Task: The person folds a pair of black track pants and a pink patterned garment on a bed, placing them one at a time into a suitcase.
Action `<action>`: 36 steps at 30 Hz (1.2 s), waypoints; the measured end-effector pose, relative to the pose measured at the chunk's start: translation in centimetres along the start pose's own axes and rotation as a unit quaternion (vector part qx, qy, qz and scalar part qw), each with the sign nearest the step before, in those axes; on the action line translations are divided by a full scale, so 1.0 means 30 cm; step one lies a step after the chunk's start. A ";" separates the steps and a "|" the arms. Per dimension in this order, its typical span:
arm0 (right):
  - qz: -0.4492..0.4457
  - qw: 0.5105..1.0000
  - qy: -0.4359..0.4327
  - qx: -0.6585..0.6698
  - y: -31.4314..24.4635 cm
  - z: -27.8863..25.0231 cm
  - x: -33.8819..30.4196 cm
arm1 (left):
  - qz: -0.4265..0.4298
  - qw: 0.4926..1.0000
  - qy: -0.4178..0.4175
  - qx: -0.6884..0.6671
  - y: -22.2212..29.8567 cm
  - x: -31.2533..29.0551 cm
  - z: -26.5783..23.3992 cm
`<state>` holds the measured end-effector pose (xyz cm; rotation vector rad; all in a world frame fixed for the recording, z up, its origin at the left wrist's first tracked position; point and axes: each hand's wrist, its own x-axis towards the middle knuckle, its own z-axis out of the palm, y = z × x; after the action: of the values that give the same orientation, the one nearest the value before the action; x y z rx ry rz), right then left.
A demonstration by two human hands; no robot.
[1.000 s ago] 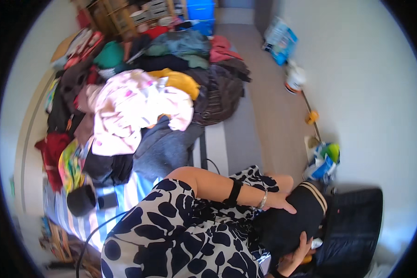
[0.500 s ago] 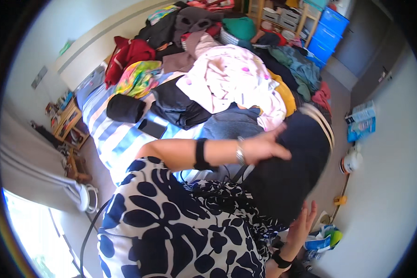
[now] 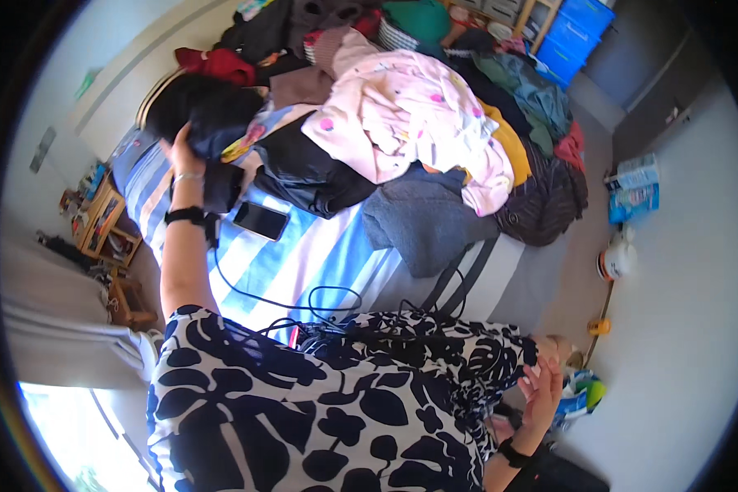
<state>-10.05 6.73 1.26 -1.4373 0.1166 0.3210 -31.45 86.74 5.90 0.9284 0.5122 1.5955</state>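
Note:
At the left of the bed, my left hand (image 3: 184, 157) grips the near edge of a dark garment (image 3: 197, 102) with cream striped trim. Some of its fingers are hidden by the cloth. The garment lies over a multicoloured cloth and against a dark red one (image 3: 225, 66). Just below that hand is a small folded black bundle (image 3: 221, 187), and a phone (image 3: 261, 220) rests on the striped sheet. My right hand (image 3: 541, 395) is held near my lap at the lower right, fingers apart, with nothing in it.
A big heap of clothes covers the far bed, with a pink spotted blanket (image 3: 402, 115), black clothing (image 3: 316, 176) and a grey garment (image 3: 426, 221) in front. Black cables (image 3: 332, 299) trail across the sheet. Blue drawers (image 3: 574, 41) stand at the far right.
My left hand has carried the dark garment from the right side across to the far left of the bed. My right hand has come away from the garment and stays at the lower right.

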 end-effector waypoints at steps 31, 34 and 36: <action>0.081 0.992 0.033 -0.087 0.153 -0.012 -0.060 | 0.267 0.596 -0.512 0.558 -0.777 -0.923 1.151; 0.089 0.990 0.044 -0.100 0.153 -0.021 -0.061 | 0.253 0.568 -0.445 0.644 -0.808 -0.958 1.220; 0.098 0.990 0.054 -0.091 0.154 -0.026 -0.051 | 0.260 0.565 -0.399 0.673 -0.839 -0.924 1.256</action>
<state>-12.75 6.18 -2.84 -1.6290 0.3252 0.4218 14.41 60.35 1.14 3.0142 0.8000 0.7343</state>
